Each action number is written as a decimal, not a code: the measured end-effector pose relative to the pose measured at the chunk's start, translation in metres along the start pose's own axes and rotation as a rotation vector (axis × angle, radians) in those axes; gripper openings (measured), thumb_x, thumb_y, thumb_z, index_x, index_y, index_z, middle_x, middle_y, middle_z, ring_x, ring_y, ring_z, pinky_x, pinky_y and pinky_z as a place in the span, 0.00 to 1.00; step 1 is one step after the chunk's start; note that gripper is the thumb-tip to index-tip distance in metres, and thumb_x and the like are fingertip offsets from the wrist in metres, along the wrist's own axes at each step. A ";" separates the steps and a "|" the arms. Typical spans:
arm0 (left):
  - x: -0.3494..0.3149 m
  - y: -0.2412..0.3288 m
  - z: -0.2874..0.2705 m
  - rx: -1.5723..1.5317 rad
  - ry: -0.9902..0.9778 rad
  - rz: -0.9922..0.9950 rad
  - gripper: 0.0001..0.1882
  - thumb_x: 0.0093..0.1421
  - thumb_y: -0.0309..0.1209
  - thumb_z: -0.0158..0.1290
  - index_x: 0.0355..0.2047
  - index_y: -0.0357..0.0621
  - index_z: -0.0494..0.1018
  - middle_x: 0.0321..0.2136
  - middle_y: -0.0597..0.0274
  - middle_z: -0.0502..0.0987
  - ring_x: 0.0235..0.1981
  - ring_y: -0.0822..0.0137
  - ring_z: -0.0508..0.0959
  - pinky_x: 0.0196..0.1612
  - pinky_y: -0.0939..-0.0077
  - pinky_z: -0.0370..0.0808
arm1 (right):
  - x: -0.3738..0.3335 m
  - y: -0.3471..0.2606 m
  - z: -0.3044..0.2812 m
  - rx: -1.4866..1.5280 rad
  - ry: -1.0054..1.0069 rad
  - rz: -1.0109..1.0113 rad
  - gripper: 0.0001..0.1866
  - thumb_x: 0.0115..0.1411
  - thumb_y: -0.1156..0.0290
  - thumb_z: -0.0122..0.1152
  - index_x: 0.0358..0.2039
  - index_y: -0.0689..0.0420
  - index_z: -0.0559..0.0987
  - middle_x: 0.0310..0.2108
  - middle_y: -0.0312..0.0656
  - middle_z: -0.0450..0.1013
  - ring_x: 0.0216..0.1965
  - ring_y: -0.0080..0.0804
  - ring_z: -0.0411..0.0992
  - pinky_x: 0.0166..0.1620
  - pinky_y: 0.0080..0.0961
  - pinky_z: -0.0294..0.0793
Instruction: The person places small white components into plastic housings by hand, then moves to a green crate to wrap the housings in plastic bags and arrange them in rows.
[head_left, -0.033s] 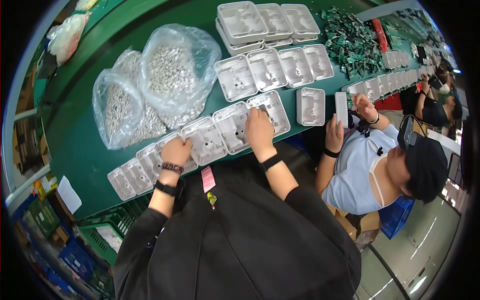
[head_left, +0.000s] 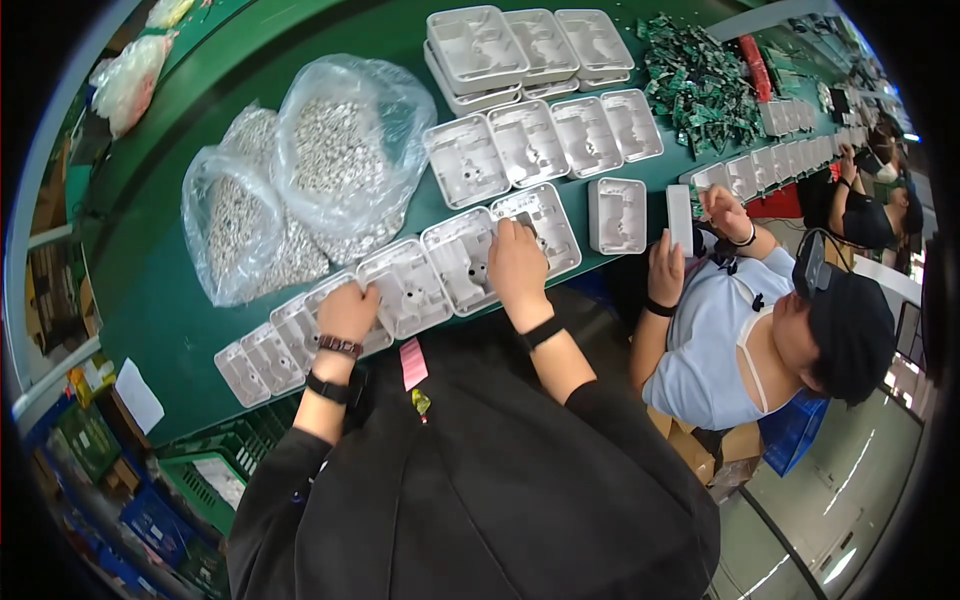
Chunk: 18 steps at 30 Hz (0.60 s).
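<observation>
left hand (head_left: 347,312): resting half-curled over a box (head_left: 377,338), cannot tell its hold | right hand (head_left: 520,262): bending fingers at the row's rightmost box (head_left: 562,235), hold hidden | both boxes: sitting along the table's (head_left: 150,325) near edge

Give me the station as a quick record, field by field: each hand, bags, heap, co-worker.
Left hand: at a white box in the near row; grip unclear
Right hand: at the row's right-end box; grip unclear
Bags: two, clear plastic, holding small pale pieces
Heap: green circuit boards, right of stacked boxes
Co-worker: one hand at a white part
</observation>
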<state>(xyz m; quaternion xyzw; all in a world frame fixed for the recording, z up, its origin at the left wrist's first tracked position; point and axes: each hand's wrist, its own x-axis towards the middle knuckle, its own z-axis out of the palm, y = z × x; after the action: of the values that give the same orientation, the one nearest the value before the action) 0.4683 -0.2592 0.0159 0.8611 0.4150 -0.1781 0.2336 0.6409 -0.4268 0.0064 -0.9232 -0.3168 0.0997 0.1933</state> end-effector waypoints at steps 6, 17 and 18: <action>0.017 0.067 -0.044 -0.100 -0.099 0.155 0.23 0.51 0.45 0.42 0.15 0.38 0.73 0.07 0.56 0.69 0.15 0.53 0.73 0.23 0.63 0.70 | 0.041 0.019 -0.058 -0.188 0.180 0.024 0.06 0.47 0.75 0.46 0.29 0.56 0.66 0.29 0.42 0.67 0.35 0.40 0.66 0.30 0.34 0.71; 0.151 0.226 -0.053 -0.117 -0.296 0.292 0.15 0.47 0.39 0.45 0.20 0.41 0.76 0.23 0.53 0.76 0.27 0.58 0.76 0.33 0.65 0.71 | 0.173 0.144 -0.100 -0.299 0.178 0.145 0.07 0.48 0.71 0.49 0.29 0.58 0.68 0.29 0.48 0.71 0.31 0.49 0.70 0.32 0.42 0.68; 0.158 0.227 -0.044 -0.094 -0.287 0.285 0.15 0.48 0.38 0.46 0.21 0.41 0.76 0.24 0.53 0.76 0.28 0.58 0.76 0.33 0.66 0.71 | 0.177 0.146 -0.097 -0.290 0.166 0.158 0.08 0.48 0.70 0.49 0.30 0.58 0.67 0.29 0.50 0.71 0.32 0.50 0.69 0.32 0.43 0.68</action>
<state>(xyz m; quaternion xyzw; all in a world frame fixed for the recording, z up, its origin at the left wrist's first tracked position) 0.7476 -0.2590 0.0311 0.8650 0.2591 -0.2447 0.3531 0.8879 -0.4506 0.0218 -0.9685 -0.2375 -0.0085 0.0750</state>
